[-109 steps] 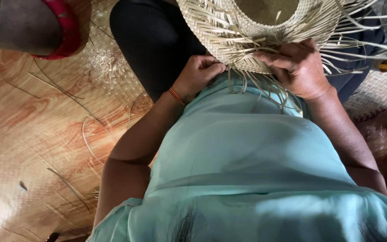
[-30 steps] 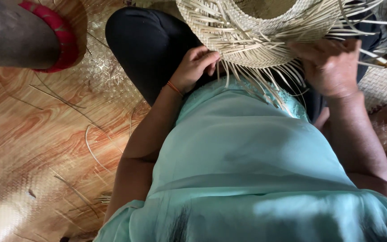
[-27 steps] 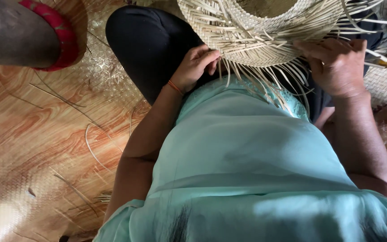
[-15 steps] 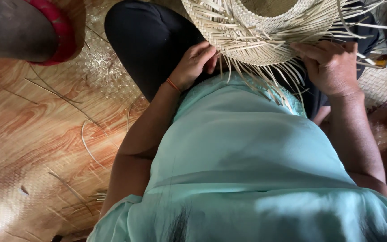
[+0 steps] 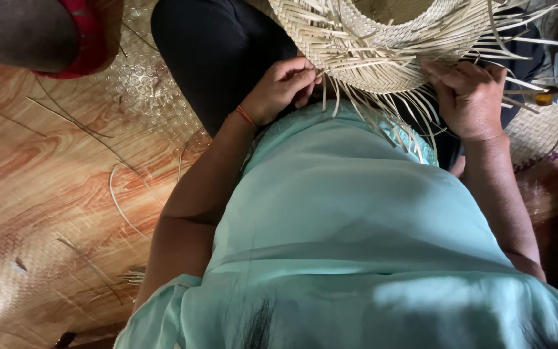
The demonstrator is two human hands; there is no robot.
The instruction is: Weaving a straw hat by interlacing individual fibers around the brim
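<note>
A half-woven straw hat [image 5: 382, 45] rests on my lap at the top of the view, with loose pale strips sticking out all round its edge. My left hand [image 5: 282, 87] pinches strips at the hat's near-left edge; an orange thread band circles that wrist. My right hand [image 5: 469, 97] grips the hat's right edge with fingers curled over the weave. Long loose strands [image 5: 382, 119] hang down between both hands over my light green shirt.
A wood-patterned floor [image 5: 46, 194] lies to the left, strewn with stray straw strips. A grey and red container [image 5: 40, 35] stands at the top left. A woven mat [image 5: 544, 129] and a small bottle [image 5: 547, 98] lie to the right.
Over the last seconds the hat has been turned a little and my right hand has shifted from the near edge to the right edge. My left hand stays at the left edge.
</note>
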